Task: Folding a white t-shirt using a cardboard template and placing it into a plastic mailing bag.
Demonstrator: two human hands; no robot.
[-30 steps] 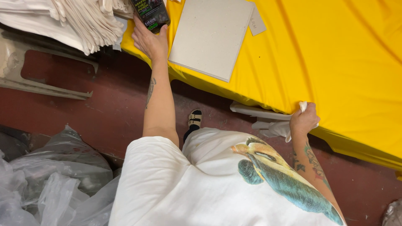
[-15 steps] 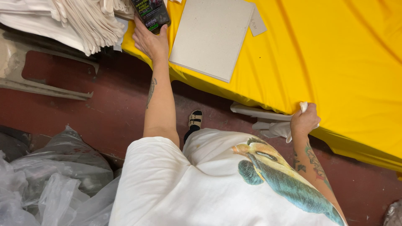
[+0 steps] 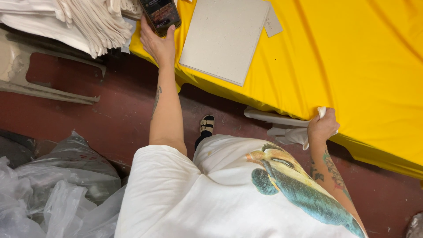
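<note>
My left hand [image 3: 157,42] reaches up to the table's near-left corner and holds a dark phone [image 3: 161,14] lying on the yellow cloth [image 3: 343,53]. A grey square board [image 3: 222,37] lies flat just right of the phone, with a small grey tag [image 3: 273,22] at its far corner. At the table's front edge my right hand [image 3: 323,126] is closed on a piece of white fabric [image 3: 288,132] that hangs below the yellow cloth. My white shirt with a bird print [image 3: 286,180] fills the bottom of the view.
A stack of folded white cloths [image 3: 75,20] sits at the upper left, beside the table. Clear plastic bags [image 3: 48,189] lie on the red floor [image 3: 110,110] at the lower left. A pale metal frame [image 3: 44,88] rests on the floor below the stack.
</note>
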